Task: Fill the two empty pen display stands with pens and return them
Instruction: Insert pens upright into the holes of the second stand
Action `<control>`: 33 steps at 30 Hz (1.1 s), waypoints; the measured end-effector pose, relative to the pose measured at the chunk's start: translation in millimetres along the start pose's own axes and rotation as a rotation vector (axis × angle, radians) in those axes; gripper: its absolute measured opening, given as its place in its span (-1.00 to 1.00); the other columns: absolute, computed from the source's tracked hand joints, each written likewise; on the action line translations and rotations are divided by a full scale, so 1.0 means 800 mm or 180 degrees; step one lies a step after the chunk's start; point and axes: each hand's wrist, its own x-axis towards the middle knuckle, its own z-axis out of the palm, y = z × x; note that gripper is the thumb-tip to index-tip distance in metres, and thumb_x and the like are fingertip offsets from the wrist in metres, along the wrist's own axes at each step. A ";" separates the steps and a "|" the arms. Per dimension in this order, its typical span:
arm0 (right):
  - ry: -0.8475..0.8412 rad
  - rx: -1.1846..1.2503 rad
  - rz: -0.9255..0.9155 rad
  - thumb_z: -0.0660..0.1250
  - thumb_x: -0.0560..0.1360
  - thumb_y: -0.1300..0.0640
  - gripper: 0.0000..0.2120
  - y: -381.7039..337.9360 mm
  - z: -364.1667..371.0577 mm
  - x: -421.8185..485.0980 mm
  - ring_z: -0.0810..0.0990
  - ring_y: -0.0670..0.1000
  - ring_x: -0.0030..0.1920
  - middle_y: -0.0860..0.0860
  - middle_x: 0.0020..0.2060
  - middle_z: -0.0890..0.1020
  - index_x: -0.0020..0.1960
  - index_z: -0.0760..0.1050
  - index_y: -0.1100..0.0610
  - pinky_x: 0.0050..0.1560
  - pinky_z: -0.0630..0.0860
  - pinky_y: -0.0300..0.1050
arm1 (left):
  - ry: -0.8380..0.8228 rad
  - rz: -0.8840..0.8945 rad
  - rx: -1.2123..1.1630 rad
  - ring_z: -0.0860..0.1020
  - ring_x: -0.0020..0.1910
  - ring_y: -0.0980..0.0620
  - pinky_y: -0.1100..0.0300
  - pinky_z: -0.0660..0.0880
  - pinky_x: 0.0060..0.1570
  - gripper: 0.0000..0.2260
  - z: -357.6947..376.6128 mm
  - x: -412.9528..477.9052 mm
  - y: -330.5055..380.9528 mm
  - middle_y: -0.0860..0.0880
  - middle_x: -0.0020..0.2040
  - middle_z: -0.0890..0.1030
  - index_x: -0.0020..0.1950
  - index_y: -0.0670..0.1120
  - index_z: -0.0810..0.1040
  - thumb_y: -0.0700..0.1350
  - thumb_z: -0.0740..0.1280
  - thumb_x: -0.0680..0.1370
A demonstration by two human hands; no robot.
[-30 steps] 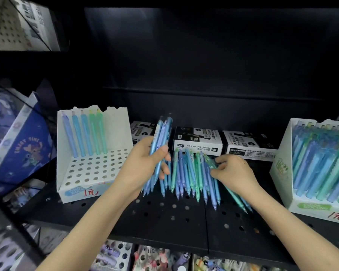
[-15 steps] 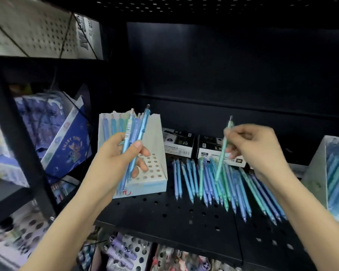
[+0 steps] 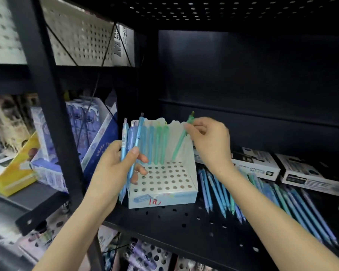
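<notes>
Pens (image 3: 132, 145) in left hand (image 3: 112, 173); right hand (image 3: 209, 141) pinches green pen (image 3: 179, 145) at stand (image 3: 164, 199).

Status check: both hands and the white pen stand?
Left hand grips bundle of blue pens. Right hand pinches green pen, tip at back row of white perforated stand. Nothing blocking the holes.

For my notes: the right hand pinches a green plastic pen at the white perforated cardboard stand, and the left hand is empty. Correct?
No. The head view shows the left hand gripping a bundle of blue plastic pens. The rest is right.
</notes>
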 end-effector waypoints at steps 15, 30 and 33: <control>0.0134 -0.1796 -0.0396 0.41 0.40 -0.04 -0.81 0.011 0.051 0.011 0.46 0.13 -0.05 0.05 -0.14 0.59 -0.22 0.67 0.07 -0.12 0.20 -0.12 | -0.0154 -0.0086 -0.0034 0.55 -0.38 0.01 0.27 0.36 -0.53 -0.91 -0.008 0.011 -0.014 -0.08 -0.22 0.61 0.07 -0.06 0.46 -0.14 0.18 0.61; -0.1194 0.0623 0.0498 0.38 0.46 -0.03 -0.79 -0.037 0.019 -0.024 0.60 -0.19 -0.24 -0.06 -0.31 0.66 -0.18 0.65 0.11 -0.14 0.47 -0.32 | -0.0929 -0.0004 -0.0042 0.60 -0.35 -0.06 0.22 0.45 -0.50 -0.84 0.010 0.018 -0.017 -0.12 -0.21 0.64 0.14 -0.10 0.46 -0.15 0.22 0.57; -0.0980 0.0847 0.0738 0.35 0.49 0.07 -0.83 -0.038 0.008 -0.017 0.50 -0.28 -0.38 -0.11 -0.36 0.65 -0.22 0.65 0.08 -0.29 0.39 -0.38 | -0.0873 0.0053 -0.0018 0.65 -0.26 -0.09 0.15 0.58 -0.37 -0.86 0.015 0.021 -0.014 -0.14 -0.17 0.64 0.12 -0.10 0.47 -0.17 0.21 0.57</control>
